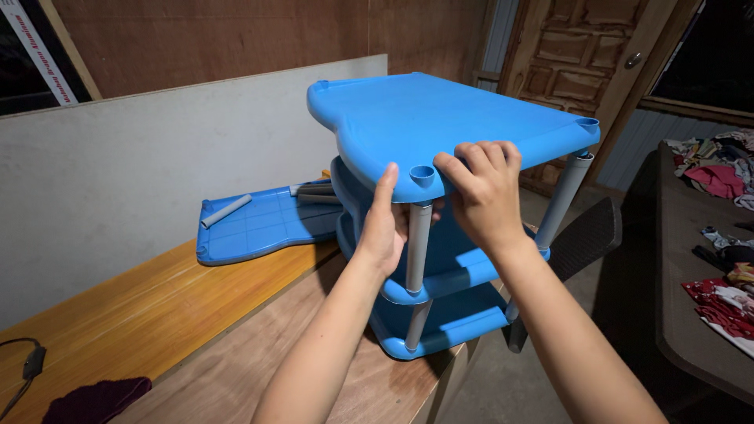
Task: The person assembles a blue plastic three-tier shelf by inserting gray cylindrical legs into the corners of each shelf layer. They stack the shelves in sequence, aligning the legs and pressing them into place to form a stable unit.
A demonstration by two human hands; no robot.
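Note:
A blue plastic shelf rack (440, 118) with three tiers on grey tube legs stands at the corner of a wooden table (236, 361). My left hand (385, 228) grips the near grey leg (419, 247) just under the top tier, thumb up against the shelf's edge. My right hand (483, 192) presses down on the top tier's front rim beside the round corner socket (422, 174). Another grey leg (561, 200) holds up the right corner.
A spare blue shelf panel (259, 228) lies flat on the table behind, with a loose grey tube (226, 211) on it. A white board leans on the wall. A dark cloth (94, 396) and a cable (31, 365) lie at left. Clothes cover a dark surface (707, 259) at right.

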